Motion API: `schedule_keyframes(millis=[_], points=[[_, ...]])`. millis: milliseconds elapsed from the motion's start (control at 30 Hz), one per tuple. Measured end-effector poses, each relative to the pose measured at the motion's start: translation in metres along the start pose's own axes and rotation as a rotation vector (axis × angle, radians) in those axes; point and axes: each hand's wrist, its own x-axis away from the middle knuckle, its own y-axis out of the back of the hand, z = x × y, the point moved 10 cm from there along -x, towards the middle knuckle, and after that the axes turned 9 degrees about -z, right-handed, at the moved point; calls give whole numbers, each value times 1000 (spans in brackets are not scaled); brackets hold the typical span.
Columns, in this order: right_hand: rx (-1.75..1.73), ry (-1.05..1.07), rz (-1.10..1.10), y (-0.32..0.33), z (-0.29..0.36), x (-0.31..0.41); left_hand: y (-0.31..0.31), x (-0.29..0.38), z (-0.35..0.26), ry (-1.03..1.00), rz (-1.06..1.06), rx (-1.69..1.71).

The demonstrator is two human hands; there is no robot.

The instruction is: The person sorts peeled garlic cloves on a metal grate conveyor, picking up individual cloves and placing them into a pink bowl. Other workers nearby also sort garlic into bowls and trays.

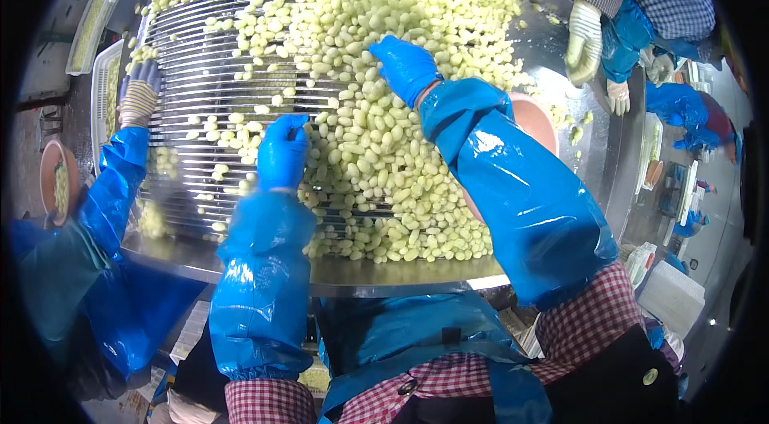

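Observation:
Pale green grapes (pixel 384 141) lie heaped over the right and upper parts of a table with a grate of parallel metal bars (pixel 198 75). My left hand (pixel 283 150), in a blue glove, hovers at the left edge of the heap with its fingers curled; whether a grape is in them cannot be told. Higher up and to the right, my right hand (pixel 408 68), gloved alike, reaches onto the heap, its fingertips at the grapes and partly hidden. Blue plastic sleeves cover both forearms. An orange-pink bowl (pixel 533 120) is partly hidden by my right sleeve.
A co-worker's striped glove (pixel 139 93) rests at the grate's left edge. Another co-worker's gloved hand (pixel 584 42) hangs over the metal rim at upper right. White plastic crates (pixel 99 105) and a pink tub (pixel 48 168) stand at the left. The table's metal front edge (pixel 384 280) runs before me.

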Motion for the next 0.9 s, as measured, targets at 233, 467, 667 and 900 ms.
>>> schedule_keyframes(millis=[233,467,667,900], points=[[61,-10,92,-35,3,-14,-5,108,1,359,278,524],[-219,-64,-1,43,14,36,7,75,27,283,248,49],[-305,-140,217,3,41,137,9,93,4,148,145,241],[-192,-66,101,-31,50,136,-38,68,-20,-55,18,-212]])
